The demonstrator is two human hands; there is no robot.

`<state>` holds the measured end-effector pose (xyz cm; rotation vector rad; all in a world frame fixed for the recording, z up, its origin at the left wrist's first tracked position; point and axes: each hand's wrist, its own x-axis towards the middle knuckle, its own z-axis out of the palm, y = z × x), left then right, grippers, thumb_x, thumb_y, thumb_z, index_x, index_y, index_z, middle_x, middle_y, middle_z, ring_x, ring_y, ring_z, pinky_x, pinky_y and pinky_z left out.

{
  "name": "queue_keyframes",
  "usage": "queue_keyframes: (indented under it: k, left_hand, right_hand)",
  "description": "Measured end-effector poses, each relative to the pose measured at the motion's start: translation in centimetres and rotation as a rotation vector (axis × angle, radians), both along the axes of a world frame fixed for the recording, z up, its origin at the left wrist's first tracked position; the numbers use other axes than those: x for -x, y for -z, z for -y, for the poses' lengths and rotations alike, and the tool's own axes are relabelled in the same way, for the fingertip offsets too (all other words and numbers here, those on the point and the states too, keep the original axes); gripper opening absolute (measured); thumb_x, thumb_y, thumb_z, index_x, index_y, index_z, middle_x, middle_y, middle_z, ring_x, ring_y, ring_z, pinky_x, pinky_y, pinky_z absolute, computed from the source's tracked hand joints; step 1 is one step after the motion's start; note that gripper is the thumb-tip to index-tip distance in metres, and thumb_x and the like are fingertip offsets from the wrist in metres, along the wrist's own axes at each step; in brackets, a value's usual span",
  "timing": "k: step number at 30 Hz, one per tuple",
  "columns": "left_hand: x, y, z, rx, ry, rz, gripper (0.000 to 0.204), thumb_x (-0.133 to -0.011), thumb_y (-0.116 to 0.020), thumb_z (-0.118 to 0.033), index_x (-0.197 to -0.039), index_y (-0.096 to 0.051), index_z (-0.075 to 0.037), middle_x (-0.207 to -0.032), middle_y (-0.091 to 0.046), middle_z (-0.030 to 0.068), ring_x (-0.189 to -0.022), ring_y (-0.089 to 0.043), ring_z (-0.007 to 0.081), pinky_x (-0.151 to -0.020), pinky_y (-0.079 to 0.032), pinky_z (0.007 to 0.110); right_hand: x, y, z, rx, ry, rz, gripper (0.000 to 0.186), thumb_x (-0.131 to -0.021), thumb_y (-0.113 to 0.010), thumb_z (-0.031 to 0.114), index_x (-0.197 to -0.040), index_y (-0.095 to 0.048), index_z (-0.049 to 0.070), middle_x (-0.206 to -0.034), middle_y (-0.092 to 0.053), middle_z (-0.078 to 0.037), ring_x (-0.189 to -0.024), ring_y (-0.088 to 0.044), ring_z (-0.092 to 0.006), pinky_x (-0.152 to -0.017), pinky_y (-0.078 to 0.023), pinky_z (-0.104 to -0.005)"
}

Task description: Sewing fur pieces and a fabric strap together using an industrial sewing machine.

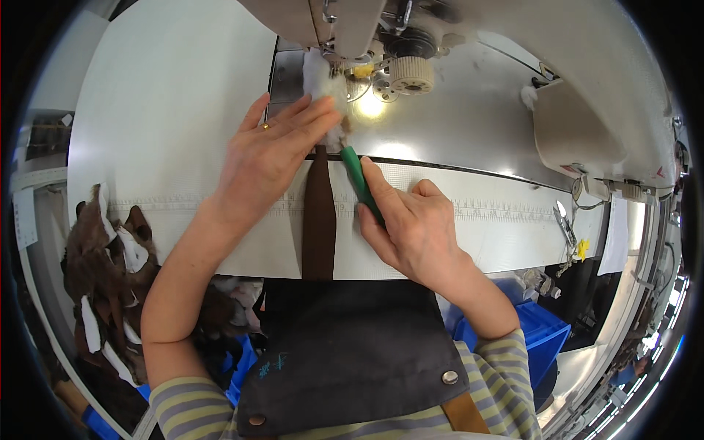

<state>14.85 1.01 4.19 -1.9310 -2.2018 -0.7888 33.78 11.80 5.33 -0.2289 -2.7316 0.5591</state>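
Observation:
A strip with white fluffy pile [317, 73] lies on the machine bed beneath the sewing machine head [352, 29]. My left hand [268, 161] rests flat on this pile, its fingers stretched toward the needle area, with a ring on one finger. A long brown strip [319, 220] runs from under the fluff down to the table's near edge; whether the two are one piece is hidden. In my right hand [418, 227] is a green-handled tool [355, 169], the index finger along its handle. Its far end meets the fluff, and the tip's shape cannot be made out.
A ribbed cream knob [412, 75] hangs beside the needle area. Brown and white fluffy pieces [110, 271] are heaped at the left edge. Thread snips [565, 224] lie at the right of the white table [176, 95]. Below stands a blue bin [543, 334].

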Motion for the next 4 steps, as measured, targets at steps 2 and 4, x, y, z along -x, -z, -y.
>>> queue_keyframes:
  k: [2,4]
  left_hand:
    - [0.11,-0.22,-0.25,-0.004,0.008,-0.01,0.038,-0.081,-0.057,0.0,-0.118,-0.059,-0.011,-0.12,-0.062,0.0073,-0.11,-0.059,0.0255,-0.101,-0.035,0.048]
    - [0.61,-0.08,-0.64,-0.021,0.035,-0.013,0.04,-0.082,-0.056,0.0,-0.12,-0.058,-0.011,-0.121,-0.061,0.0082,-0.11,-0.059,0.0255,-0.102,-0.034,0.049]
  right_hand:
    - [0.23,0.37,-0.1,0.008,0.021,-0.028,0.05,-0.077,-0.064,0.008,-0.124,-0.051,-0.005,-0.053,-0.049,-0.003,-0.04,-0.039,-0.0187,-0.049,-0.031,-0.03]
    - [0.56,0.17,-0.22,0.011,0.042,-0.022,0.051,-0.078,-0.064,0.01,-0.124,-0.051,-0.005,-0.052,-0.049,-0.003,-0.04,-0.04,-0.0191,-0.049,-0.032,-0.0306]
